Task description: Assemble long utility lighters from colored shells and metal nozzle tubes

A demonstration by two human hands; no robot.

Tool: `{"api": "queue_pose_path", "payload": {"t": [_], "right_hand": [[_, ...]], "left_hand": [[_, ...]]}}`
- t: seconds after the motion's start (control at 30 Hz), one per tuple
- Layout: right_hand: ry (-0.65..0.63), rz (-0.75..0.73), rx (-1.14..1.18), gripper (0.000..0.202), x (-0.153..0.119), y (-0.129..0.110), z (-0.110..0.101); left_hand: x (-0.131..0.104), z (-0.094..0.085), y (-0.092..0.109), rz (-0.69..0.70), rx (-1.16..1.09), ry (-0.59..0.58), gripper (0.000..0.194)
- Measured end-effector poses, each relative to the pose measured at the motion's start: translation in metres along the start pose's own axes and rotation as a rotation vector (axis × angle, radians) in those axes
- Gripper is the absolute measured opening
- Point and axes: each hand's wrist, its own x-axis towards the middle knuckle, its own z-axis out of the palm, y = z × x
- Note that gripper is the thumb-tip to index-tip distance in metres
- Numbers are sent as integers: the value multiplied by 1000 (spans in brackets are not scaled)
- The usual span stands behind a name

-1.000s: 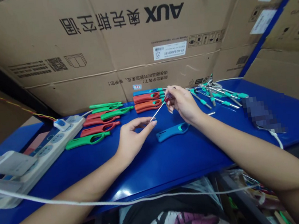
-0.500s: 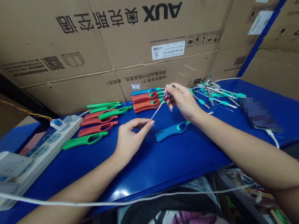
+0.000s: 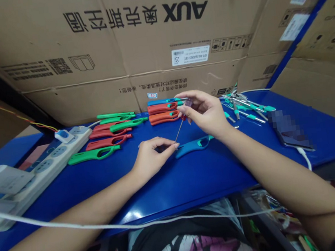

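Note:
My right hand (image 3: 207,112) is closed round the dark red handle of a screwdriver (image 3: 179,131), whose thin metal shaft slants down to the left. At the shaft's lower end, the thumb and fingers of my left hand (image 3: 150,156) pinch together around the tip. Whether a small part is also between those fingertips cannot be made out. Just right of the tip, a blue lighter body (image 3: 193,146) with a turquoise trigger lies on the blue table (image 3: 152,199), its left end close to my left fingertips.
Several green and red lighter shells (image 3: 109,141) lie at left beside a white power strip (image 3: 53,159). Lighters (image 3: 162,118) are stacked behind my hands. Metal lighter tubes (image 3: 245,105) and a phone (image 3: 290,132) lie right. A white cable (image 3: 131,225) crosses in front; cardboard (image 3: 131,39) stands behind.
The screwdriver's tip and my left hand have moved down and slightly right, closer to the blue lighter body. The screwdriver now stands steeper, and my right hand has shifted slightly right.

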Motion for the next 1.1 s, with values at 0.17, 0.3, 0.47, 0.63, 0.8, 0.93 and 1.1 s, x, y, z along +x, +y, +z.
{"api": "queue_pose_path", "payload": {"t": [0.17,0.3,0.47,0.63,0.8,0.93,1.1], "right_hand": [[59,-138,-159,28,-12,-4,4],[-194,-96,-82,45,-14,-8,5],[-189,-149,-124,38,-14,-6,5],[-93,-168,-218,37,-17,-3,5],[-133,-221,-304,37,-19,3,6],[-155,-257,-398,37,-20,7,5],[-159,-270,-390,37,-20,7,6]], "left_hand": [[1,0,0,47,24,-20,18],[1,0,-1,67,35,-32,19],[2,-1,0,74,27,-43,18],[4,-3,0,161,36,-44,19],[3,-3,-5,184,172,-168,46],[2,-3,-4,199,228,-218,38],[2,-3,-1,226,263,-261,34]]}}
